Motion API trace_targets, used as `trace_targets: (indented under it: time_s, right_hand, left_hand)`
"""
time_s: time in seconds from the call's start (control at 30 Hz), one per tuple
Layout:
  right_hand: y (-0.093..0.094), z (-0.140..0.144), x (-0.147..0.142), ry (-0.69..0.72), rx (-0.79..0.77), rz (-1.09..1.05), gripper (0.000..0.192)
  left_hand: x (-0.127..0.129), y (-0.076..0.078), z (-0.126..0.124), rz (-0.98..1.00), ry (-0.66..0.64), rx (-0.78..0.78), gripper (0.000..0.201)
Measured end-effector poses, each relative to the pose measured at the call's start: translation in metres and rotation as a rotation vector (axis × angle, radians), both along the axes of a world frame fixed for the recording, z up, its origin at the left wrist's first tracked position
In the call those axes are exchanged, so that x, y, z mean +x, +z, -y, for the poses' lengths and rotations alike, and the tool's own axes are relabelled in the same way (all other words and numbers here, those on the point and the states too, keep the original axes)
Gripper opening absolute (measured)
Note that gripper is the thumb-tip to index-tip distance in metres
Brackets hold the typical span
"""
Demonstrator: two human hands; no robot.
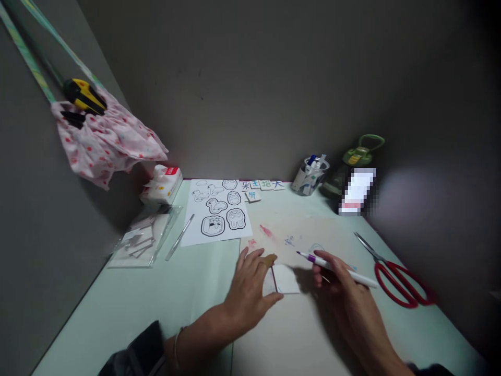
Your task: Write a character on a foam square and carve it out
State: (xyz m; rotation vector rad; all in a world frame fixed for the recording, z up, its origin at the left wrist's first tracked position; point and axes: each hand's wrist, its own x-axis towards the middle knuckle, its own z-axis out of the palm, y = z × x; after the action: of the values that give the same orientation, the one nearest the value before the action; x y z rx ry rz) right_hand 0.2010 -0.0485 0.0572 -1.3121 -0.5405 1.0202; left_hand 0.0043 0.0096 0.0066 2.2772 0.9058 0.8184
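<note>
Pale green desk (156,303) in a grey corner: we work a small white card (287,278).
Our left hand (250,290) pins the card under its fingertips; our right hand (344,292) pinches a purple marker (336,269), nib just beyond them. A slipping card could smear ink.

Both forearms are bare. A thin pale string bracelet (177,344) circles the wrist behind the left hand (250,292); a dark rolled sleeve (141,352) bunches just behind that bracelet. The right hand (344,292) wears nothing.
</note>
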Motion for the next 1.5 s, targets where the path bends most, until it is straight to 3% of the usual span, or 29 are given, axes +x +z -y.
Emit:
trace_targets:
  time_s: [0.13,0.3,0.4,0.5,0.6,0.7,0.83,1.2,1.5]
  right_hand:
    - [0.0,-0.004,-0.007,0.017,-0.024,0.099,0.041]
    - [0.006,-0.004,-0.017,0.069,-0.022,0.37,0.043]
    - [0.0,-0.002,-0.014,0.111,-0.005,0.605,0.036]
    - [-0.014,-0.002,-0.003,0.276,0.01,0.808,0.035]
    - [-0.025,-0.002,0.007,0.486,0.093,1.062,0.053]
    - [-0.03,-0.001,0.011,0.563,0.221,1.305,0.061]
    - [-0.03,0.0,0.009,0.557,0.312,1.363,0.05]
    - [-0.036,-0.001,0.008,0.463,0.467,1.492,0.051]
    - [-0.037,0.001,0.009,0.481,0.414,1.499,0.054]
  left_hand:
    - [-0.002,0.001,-0.001,0.101,0.007,-0.038,0.058]
    - [-0.004,0.002,-0.004,0.168,0.036,-0.097,0.041]
    - [-0.004,0.003,-0.004,0.183,0.053,-0.118,0.047]
    - [-0.004,0.004,-0.003,0.197,0.057,-0.133,0.056]
    - [-0.004,0.003,-0.002,0.161,0.033,-0.133,0.069]
    - [-0.003,0.0,-0.002,0.1,-0.016,-0.092,0.082]
    - [-0.003,-0.002,-0.002,0.068,-0.053,-0.055,0.089]
    - [-0.005,-0.005,-0.002,0.056,-0.035,0.039,0.103]
    - [-0.005,0.0,-0.001,0.127,-0.01,0.018,0.099]
